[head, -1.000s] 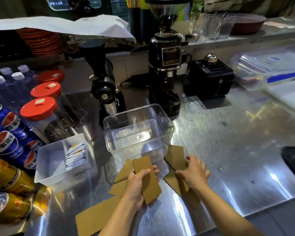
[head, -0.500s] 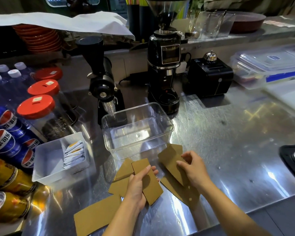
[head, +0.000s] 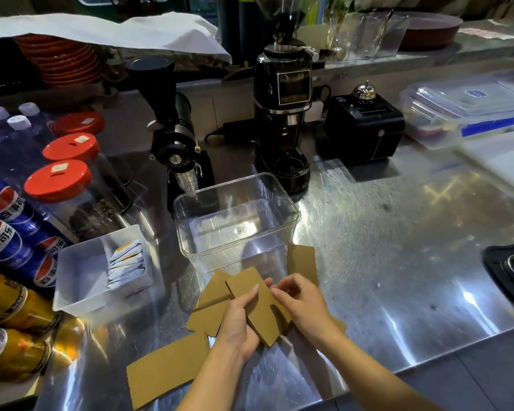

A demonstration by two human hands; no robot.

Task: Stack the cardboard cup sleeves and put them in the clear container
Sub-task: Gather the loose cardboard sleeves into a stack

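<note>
Sleeves (head: 257,304) gripped by left hand (head: 238,321); right hand (head: 303,304) pinches another on. Risk: misaligned stack fans, fouling clear container (head: 291,223).

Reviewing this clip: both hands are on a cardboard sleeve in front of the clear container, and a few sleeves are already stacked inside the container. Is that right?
Not quite. The head view shows the clear container empty: no sleeves are inside it yet. The rest holds: the left hand and right hand are both on a cardboard sleeve in front of it, with other sleeves loose on the counter.
</note>
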